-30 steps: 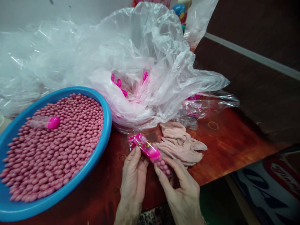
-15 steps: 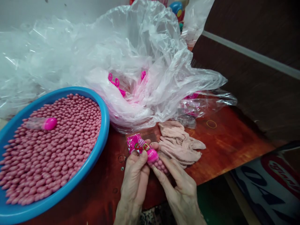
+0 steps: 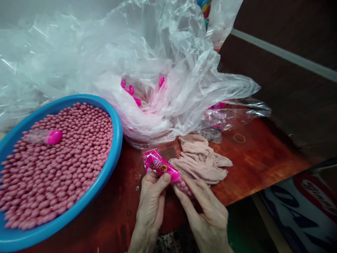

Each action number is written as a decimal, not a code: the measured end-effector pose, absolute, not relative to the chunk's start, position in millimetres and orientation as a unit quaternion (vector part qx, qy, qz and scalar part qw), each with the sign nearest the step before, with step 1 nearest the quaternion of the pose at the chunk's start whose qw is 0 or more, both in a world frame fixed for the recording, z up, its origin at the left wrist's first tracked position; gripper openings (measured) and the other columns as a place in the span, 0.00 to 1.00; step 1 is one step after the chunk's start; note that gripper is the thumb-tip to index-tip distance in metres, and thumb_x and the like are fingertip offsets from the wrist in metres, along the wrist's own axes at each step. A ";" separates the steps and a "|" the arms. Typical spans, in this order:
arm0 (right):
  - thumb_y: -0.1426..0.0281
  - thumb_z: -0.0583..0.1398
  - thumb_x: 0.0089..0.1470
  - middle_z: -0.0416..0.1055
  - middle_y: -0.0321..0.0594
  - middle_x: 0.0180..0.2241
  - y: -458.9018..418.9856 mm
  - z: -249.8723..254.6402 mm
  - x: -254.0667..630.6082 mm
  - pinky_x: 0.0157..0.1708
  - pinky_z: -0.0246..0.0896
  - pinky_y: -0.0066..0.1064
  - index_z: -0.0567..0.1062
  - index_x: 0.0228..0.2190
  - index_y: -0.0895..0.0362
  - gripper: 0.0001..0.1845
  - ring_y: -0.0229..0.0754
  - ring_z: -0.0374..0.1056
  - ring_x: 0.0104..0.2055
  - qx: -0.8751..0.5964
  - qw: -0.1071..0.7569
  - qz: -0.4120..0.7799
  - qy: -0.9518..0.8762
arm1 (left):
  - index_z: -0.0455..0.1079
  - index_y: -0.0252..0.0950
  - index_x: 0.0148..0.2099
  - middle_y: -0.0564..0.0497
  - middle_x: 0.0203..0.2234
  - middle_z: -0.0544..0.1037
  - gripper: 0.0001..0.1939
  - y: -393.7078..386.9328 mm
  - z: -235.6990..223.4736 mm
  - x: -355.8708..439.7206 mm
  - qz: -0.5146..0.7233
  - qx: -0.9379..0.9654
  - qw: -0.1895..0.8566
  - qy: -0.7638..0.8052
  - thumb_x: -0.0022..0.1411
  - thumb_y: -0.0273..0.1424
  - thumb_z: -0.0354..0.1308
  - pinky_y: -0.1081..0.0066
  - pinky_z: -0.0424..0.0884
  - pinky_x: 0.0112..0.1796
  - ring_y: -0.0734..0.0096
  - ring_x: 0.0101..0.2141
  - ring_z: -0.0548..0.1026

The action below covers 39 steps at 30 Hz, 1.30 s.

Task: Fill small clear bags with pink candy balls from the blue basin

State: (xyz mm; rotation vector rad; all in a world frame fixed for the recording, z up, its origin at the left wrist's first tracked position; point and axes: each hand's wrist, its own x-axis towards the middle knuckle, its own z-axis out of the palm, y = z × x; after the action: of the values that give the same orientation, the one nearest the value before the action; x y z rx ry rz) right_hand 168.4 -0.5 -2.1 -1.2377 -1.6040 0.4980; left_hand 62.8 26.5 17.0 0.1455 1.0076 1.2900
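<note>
My left hand (image 3: 150, 205) pinches a shiny pink printed wrapper (image 3: 155, 161) between thumb and fingers. The wrapper lies over the pink end of a small clear tube filled with round pink candies (image 3: 184, 186). Around the tube's candy-filled end, the fingers of my right hand (image 3: 206, 211) are closed. A crumpled pale pink cloth or glove (image 3: 202, 161) lies just beyond that hand. To the left stands a blue basin (image 3: 117, 123) full of pink candies (image 3: 63, 168), with another clear tube with a pink end (image 3: 54, 136) resting on them.
A large clear plastic bag (image 3: 181, 91) with bright pink plastic pieces (image 3: 131, 90) inside sits at the back of the reddish-brown table (image 3: 252, 154). Pink printed packets (image 3: 217, 114) show under plastic at its right. A dark panel (image 3: 284, 91) rises on the right.
The wrapper has slid further over the tube's pink end and now looks smoother and straighter. My right hand has shifted slightly right and down with the tube.
</note>
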 end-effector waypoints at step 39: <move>0.75 0.66 0.47 0.73 0.29 0.26 -1.5 9.3 160.4 0.21 0.69 0.18 0.70 0.46 0.48 0.24 0.31 0.69 0.22 -0.485 0.550 0.622 -0.274 | 0.72 0.29 0.25 0.54 0.18 0.68 0.10 13.5 24.1 69.3 0.489 0.062 0.751 0.440 0.54 0.31 0.63 0.81 0.60 0.19 0.83 0.18 0.64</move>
State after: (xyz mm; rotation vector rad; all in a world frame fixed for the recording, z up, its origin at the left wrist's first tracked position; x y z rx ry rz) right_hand 160.4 -1.5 9.3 -1.1472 -0.6496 1.4733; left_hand 69.3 13.5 24.1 0.1344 0.9605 1.0687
